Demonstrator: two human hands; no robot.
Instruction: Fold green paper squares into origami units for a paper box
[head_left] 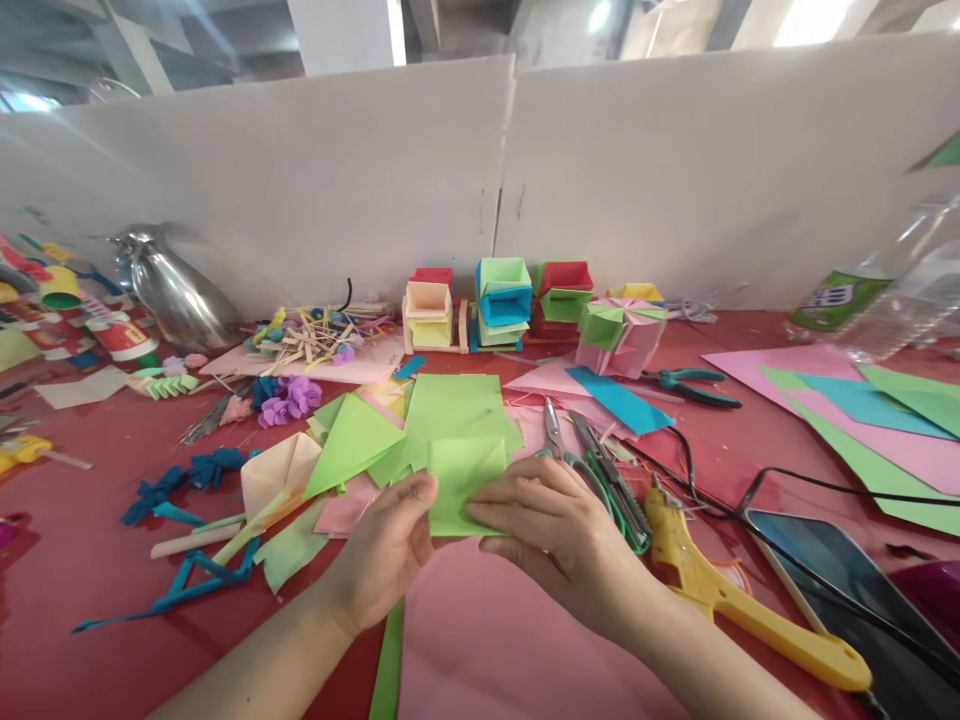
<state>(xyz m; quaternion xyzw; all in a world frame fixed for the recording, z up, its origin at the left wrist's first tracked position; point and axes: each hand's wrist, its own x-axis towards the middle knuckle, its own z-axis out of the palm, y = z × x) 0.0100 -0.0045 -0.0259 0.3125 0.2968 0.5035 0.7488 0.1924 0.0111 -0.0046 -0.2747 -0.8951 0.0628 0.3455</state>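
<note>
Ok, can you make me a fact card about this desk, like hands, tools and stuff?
Left hand: thumb on the left edge of a light-green paper piece
Right hand: fingers over its right side
Tools: scissors, pliers, yellow hot-glue gun
Back middle: colourful folded-paper boxes
Back left: steel jug
Right: smartphone

Paper (454, 480) left of scissors (554, 432); phone (829, 545) right, seemingly under cable (844, 588).

A steel jug (180, 297) stands on the red desk (52, 610) before a white partition (337, 180). At the far right is a green-labelled plastic bottle (847, 300); nearer, a black cable (817, 567) crosses a smartphone (870, 640).
</note>
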